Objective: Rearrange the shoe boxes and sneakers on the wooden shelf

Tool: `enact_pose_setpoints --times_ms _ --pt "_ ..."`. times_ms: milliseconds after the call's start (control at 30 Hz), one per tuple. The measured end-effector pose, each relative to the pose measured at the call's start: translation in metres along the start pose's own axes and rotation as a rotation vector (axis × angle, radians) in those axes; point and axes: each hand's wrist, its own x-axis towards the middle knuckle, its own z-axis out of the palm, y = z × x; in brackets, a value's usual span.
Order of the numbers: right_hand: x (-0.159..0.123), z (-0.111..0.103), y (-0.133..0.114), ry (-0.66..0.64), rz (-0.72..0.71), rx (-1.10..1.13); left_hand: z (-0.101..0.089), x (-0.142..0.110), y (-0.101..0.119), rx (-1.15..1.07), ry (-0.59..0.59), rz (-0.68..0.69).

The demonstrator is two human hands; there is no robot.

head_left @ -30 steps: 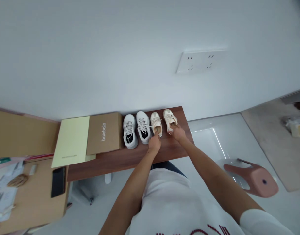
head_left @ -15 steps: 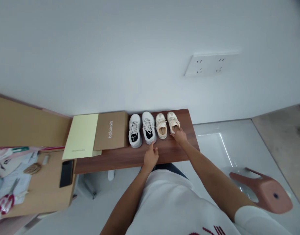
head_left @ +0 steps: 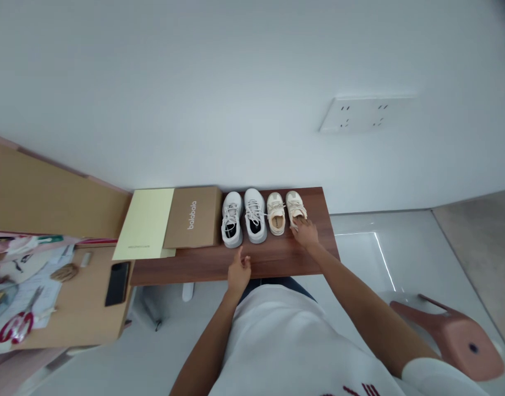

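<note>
Two pairs of shoes stand side by side on a brown wooden bench top (head_left: 285, 258), toes toward the wall. The larger pair is a white sneaker (head_left: 231, 220) and a second white sneaker (head_left: 255, 215), laces loose. To their right are a small cream sneaker (head_left: 276, 213) and its mate, the rightmost cream sneaker (head_left: 296, 208). My right hand (head_left: 305, 234) grips the rightmost one at its heel opening; the fingertips are partly hidden there. My left hand (head_left: 239, 272) is over the bench's front edge, just below the leftmost white sneaker's heel, index finger extended, holding nothing.
A brown shoebox (head_left: 195, 217) and a pale yellow box (head_left: 147, 224) sit left of the shoes. Farther left, a desk holds a black phone (head_left: 117, 283) and red-handled scissors (head_left: 19, 324). A pink stool (head_left: 467, 344) stands at right. The wall has a socket panel (head_left: 363, 114).
My left hand has moved left, away from the heel of the second white sneaker. My right hand stays at the rightmost cream sneaker, which now stands straighter. The view has shifted slightly.
</note>
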Motion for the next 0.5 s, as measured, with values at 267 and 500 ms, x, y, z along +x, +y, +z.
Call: enact_pose_setpoints --times_ms 267,500 --pt "-0.041 0.005 0.009 0.163 -0.03 0.229 -0.008 0.002 0.006 -0.038 0.038 0.044" --pt "-0.08 0.032 0.018 -0.115 0.084 0.291 -0.003 -0.003 0.015 0.063 -0.049 0.099"
